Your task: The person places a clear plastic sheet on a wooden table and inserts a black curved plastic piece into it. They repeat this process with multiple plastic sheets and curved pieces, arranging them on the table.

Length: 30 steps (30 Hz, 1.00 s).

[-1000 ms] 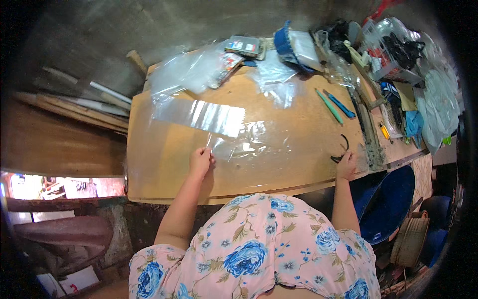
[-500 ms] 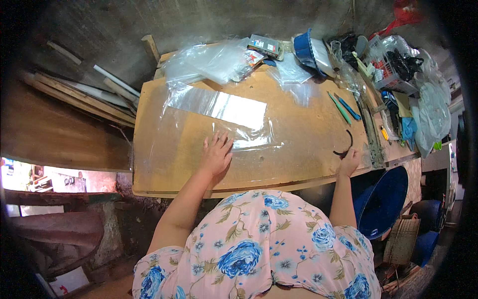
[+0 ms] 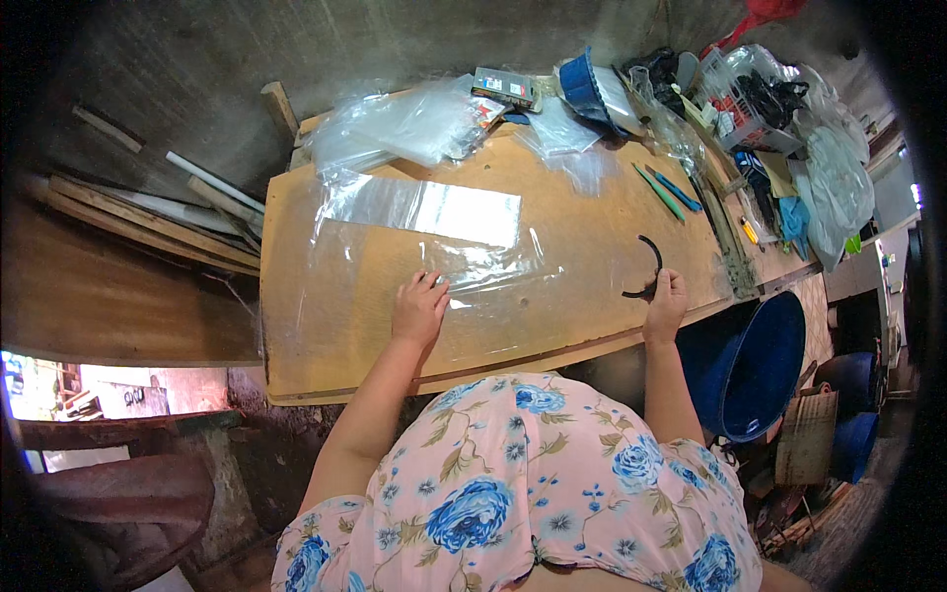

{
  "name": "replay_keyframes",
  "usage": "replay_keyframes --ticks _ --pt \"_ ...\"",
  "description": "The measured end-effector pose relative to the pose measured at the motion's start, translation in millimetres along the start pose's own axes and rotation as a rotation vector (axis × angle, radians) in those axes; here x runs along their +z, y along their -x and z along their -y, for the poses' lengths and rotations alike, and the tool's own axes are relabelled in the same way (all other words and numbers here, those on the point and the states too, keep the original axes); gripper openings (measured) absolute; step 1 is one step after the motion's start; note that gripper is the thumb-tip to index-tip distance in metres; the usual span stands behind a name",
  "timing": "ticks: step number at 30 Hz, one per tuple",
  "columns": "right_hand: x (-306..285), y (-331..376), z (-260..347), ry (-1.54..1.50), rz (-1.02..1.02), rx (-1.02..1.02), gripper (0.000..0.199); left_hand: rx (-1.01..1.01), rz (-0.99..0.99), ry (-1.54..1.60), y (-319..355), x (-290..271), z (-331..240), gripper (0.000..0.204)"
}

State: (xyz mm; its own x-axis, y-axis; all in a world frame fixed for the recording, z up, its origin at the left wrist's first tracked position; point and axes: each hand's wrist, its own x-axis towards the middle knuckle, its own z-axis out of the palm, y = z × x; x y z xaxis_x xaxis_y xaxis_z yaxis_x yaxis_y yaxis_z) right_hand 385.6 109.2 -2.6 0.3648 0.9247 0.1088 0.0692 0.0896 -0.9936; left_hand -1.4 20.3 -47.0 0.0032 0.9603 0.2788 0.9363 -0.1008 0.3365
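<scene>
A clear plastic sheet [image 3: 483,259] with creases and bright glare lies on the wooden table [image 3: 582,237]. My left hand [image 3: 421,310] is at its near side, fingers drawn in and closed on the film. On the right, my right hand [image 3: 667,299] pinches one end of a thin black curved strip [image 3: 656,259], held just over the tabletop; its exact kind is not clear. Beyond the sheet, a shiny flat plastic piece [image 3: 464,212] reflects the light. A green tool [image 3: 663,195] and a blue-handled tool [image 3: 679,187] lie farther back on the right.
A stack of clear bags [image 3: 414,123], a small dark box [image 3: 504,88] and a blue basin [image 3: 587,94] line the back. A yellow cutter [image 3: 750,231] and a filled crate [image 3: 755,118] are at right. A large blue tub [image 3: 742,370] stands beside the table's right front.
My left hand's spread fingers have drawn in on the plastic. My right hand has moved slightly left and forward, bringing the black strip with it. The whole view has shifted a little.
</scene>
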Motion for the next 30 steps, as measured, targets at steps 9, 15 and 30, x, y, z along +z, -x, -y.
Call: replay_keyframes --ticks 9,15,30 --pt "33 30 15 -0.082 0.154 0.050 0.013 -0.337 0.235 0.300 -17 -12 15 0.021" --pt "59 40 -1 -0.068 0.261 -0.032 0.011 -0.375 0.264 0.553 -9 -1 54 0.021" --pt "97 67 10 0.090 0.505 -0.141 0.013 -0.422 0.667 0.773 -6 -31 72 0.043"
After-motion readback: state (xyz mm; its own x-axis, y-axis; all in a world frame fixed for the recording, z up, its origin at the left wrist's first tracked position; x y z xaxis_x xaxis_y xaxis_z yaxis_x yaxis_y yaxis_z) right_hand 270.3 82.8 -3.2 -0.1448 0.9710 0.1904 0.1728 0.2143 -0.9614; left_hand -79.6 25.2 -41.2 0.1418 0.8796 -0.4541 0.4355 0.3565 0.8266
